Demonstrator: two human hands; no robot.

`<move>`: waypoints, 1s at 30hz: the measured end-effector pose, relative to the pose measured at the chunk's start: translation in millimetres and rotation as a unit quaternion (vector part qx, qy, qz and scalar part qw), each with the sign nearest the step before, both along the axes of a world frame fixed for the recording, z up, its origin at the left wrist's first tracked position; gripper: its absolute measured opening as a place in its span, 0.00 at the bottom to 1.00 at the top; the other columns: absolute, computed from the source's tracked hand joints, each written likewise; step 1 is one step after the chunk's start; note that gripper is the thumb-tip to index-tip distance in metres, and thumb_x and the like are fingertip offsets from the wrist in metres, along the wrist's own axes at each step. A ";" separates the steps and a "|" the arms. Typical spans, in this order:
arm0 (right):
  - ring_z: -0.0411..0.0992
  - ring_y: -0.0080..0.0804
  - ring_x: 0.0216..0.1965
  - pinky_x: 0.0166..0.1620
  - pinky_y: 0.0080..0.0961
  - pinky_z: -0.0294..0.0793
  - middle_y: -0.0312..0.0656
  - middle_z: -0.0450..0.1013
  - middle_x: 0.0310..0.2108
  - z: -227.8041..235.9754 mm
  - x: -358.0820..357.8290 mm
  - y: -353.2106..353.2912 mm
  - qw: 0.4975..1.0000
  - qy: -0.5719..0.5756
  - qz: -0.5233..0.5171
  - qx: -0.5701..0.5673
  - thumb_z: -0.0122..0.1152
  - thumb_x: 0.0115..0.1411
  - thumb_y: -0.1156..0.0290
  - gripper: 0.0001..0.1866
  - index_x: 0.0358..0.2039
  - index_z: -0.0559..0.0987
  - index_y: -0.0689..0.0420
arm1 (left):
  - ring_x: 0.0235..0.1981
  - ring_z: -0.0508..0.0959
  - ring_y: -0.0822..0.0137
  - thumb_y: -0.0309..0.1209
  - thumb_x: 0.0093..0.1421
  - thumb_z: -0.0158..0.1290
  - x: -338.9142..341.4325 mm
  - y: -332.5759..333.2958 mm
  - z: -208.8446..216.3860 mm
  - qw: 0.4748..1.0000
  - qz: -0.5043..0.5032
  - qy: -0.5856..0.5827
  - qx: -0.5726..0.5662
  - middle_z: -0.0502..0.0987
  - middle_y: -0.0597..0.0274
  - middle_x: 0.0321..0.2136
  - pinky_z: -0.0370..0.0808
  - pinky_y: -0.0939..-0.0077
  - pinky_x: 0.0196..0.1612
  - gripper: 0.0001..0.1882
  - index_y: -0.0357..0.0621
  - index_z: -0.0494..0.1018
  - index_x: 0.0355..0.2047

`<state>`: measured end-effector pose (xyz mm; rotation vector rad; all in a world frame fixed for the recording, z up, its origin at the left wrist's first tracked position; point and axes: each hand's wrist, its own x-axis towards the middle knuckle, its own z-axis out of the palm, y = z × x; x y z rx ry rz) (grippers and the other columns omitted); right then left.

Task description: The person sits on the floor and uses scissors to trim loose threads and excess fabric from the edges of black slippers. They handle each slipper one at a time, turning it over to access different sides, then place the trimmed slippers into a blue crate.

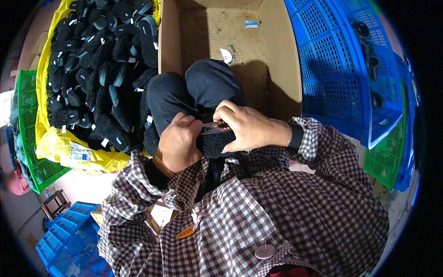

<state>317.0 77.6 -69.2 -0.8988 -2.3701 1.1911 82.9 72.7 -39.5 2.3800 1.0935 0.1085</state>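
Note:
Over my lap, my left hand (179, 144) is closed on the left side of a fuzzy black slipper (216, 146). My right hand (253, 127) is closed around small thread snips (211, 126), whose metal blades point left across the top of the slipper toward my left fingers. The thumb of that hand rests at the slipper's right side. Much of the slipper is hidden by both hands. To the left lies a large heap of similar black slippers (102, 57), many with small white tags, in a yellow sack (62, 147).
A cardboard box (281, 51) stands in front of my knees, with a white scrap (226, 56) and loose threads inside. Blue plastic crates (330, 76) rise at the right. A green crate (44, 159) stands behind the sack, and another blue crate (69, 244) sits at the lower left.

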 end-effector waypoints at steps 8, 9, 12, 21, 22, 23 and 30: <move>0.74 0.43 0.37 0.39 0.35 0.78 0.46 0.62 0.43 -3.7 -7.1 -2.2 1.000 0.006 0.017 0.011 0.78 0.39 0.60 0.38 0.45 0.66 0.61 | 0.43 0.73 0.49 0.22 0.31 0.66 -17.5 -3.1 11.4 0.990 0.007 -0.114 -0.087 0.74 0.50 0.39 0.72 0.64 0.48 0.30 0.35 0.75 0.41; 0.74 0.43 0.37 0.39 0.35 0.78 0.46 0.62 0.42 -4.6 -5.5 -2.3 1.000 0.012 0.021 0.020 0.78 0.38 0.61 0.38 0.45 0.66 0.61 | 0.43 0.73 0.49 0.21 0.31 0.64 -16.1 -5.3 8.5 0.989 0.005 -0.129 -0.069 0.74 0.50 0.39 0.72 0.64 0.48 0.29 0.35 0.75 0.40; 0.73 0.42 0.38 0.38 0.35 0.78 0.45 0.62 0.43 -8.6 -2.4 -4.4 0.997 0.034 0.007 0.064 0.78 0.37 0.62 0.38 0.45 0.65 0.60 | 0.42 0.73 0.50 0.20 0.29 0.61 -11.0 -9.0 9.6 0.989 0.003 -0.149 -0.020 0.74 0.51 0.37 0.72 0.64 0.47 0.28 0.34 0.74 0.38; 0.73 0.43 0.35 0.35 0.32 0.76 0.45 0.64 0.41 -3.5 7.1 -4.7 0.993 0.078 -0.074 0.054 0.74 0.34 0.72 0.32 0.41 0.67 0.60 | 0.35 0.72 0.51 0.20 0.28 0.58 11.1 -9.5 24.3 0.983 0.069 -0.163 0.040 0.73 0.53 0.32 0.72 0.64 0.38 0.26 0.36 0.74 0.35; 0.73 0.43 0.35 0.34 0.33 0.76 0.45 0.64 0.41 -4.8 7.4 -4.5 0.992 0.083 -0.083 0.045 0.74 0.34 0.72 0.32 0.40 0.67 0.60 | 0.35 0.72 0.51 0.20 0.28 0.58 12.6 -11.0 24.2 0.984 0.082 -0.155 0.037 0.73 0.53 0.32 0.72 0.64 0.38 0.26 0.36 0.73 0.35; 0.73 0.43 0.35 0.35 0.33 0.77 0.45 0.64 0.41 -5.3 8.0 -3.1 0.992 0.080 -0.083 0.044 0.74 0.35 0.72 0.32 0.42 0.67 0.60 | 0.34 0.72 0.51 0.20 0.28 0.58 13.9 -11.6 23.6 0.984 0.095 -0.147 0.035 0.73 0.53 0.31 0.72 0.64 0.38 0.26 0.36 0.73 0.35; 0.74 0.45 0.34 0.34 0.35 0.78 0.45 0.67 0.39 0.5 -4.3 10.8 0.983 0.081 -0.153 0.056 0.74 0.38 0.71 0.30 0.41 0.67 0.60 | 0.30 0.72 0.49 0.19 0.30 0.55 19.0 -8.7 18.4 0.959 0.207 -0.166 0.096 0.71 0.50 0.28 0.70 0.66 0.35 0.22 0.35 0.69 0.32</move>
